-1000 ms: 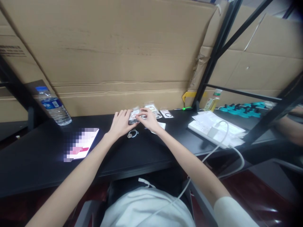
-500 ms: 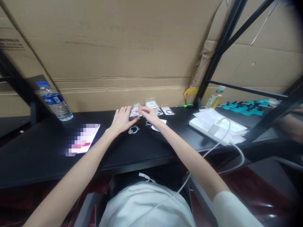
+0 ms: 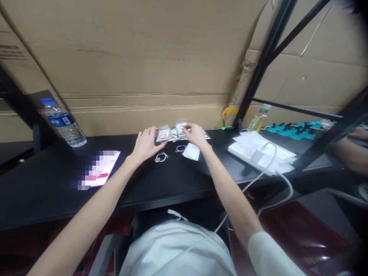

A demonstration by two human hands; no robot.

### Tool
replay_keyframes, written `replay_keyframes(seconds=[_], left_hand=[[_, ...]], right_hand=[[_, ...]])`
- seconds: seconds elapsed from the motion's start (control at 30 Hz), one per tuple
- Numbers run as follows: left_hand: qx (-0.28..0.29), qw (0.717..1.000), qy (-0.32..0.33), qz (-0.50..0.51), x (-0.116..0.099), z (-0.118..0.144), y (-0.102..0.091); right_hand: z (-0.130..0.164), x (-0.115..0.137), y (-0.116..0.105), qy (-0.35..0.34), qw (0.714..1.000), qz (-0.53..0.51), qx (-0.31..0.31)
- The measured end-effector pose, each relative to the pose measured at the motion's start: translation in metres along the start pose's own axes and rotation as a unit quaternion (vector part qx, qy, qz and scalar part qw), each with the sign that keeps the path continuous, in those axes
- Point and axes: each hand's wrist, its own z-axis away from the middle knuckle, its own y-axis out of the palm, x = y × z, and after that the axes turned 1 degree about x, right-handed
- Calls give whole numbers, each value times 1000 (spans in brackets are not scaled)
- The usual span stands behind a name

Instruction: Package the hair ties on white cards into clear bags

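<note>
A black table carries everything. At its far left stands a water bottle, with a phone lying flat nearer the front edge. Near the middle, along the back, lies a row of small clear bags; just in front of them rest a small bracelet and a white card. To the right sits a white power strip.

The worktop is black and the cardboard behind it plain brown. The water bottle is clear with a blue cap and label. The power strip is white; the clips beyond it are teal.
</note>
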Motion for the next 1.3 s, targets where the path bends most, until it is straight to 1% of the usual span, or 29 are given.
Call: replay_keyframes(seconds=[0.07,0.1,0.13,0.2,0.27,0.33,0.43,0.57,0.63,0.7,0.73,0.83,0.9,0.97,1.03,1.13,1.2,1.3], left_hand=[[7,1000,2,-3,-1,0,0],[9,1000,2,-5,-2,0,0],[11,1000,2,-6,-1,0,0],[12,1000,-1,-6,0,0,0],[12,1000,-4,-7,1,0,0],[15,1000,-7,-12,1,-1,0],[24,1000,-5,-18,-1,-1,0],[28,999,-3,-21,-2,0,-1],[28,999,-1,-22,-2,0,-1],[27,999,1,-23,-1,0,-1],[26,999,2,-24,-1,0,-1],[27,999,7,-27,0,0,0],[28,999,13,-25,0,0,0],[29,999,17,-20,-1,0,0],[29,999,17,-15,-2,0,-1],[27,999,18,-4,-2,0,-2],[26,999,18,2,-3,0,-2],[26,1000,16,2,-4,0,-3]], right_hand=[[-3,-15,-13,7,990,59,124],[-4,-22,-17,24,978,83,187],[-6,-27,-20,51,966,104,231],[-7,-36,-23,107,942,140,287],[-8,-41,-24,140,926,160,311],[-8,-44,-25,148,922,162,319],[-7,-45,-30,147,924,147,321],[-6,-45,-41,140,937,101,303],[-5,-45,-47,122,951,51,279],[-3,-44,-52,87,959,-35,266],[-2,-43,-54,66,956,-90,270],[2,-35,-55,21,927,-241,286],[4,-26,-50,-5,919,-299,255],[4,-17,-42,-19,929,-319,188],[3,-9,-32,-22,942,-305,135],[0,-4,-17,-20,961,-266,77],[-1,-2,-9,-15,967,-247,65],[0,1,-1,-23,964,-254,81]])
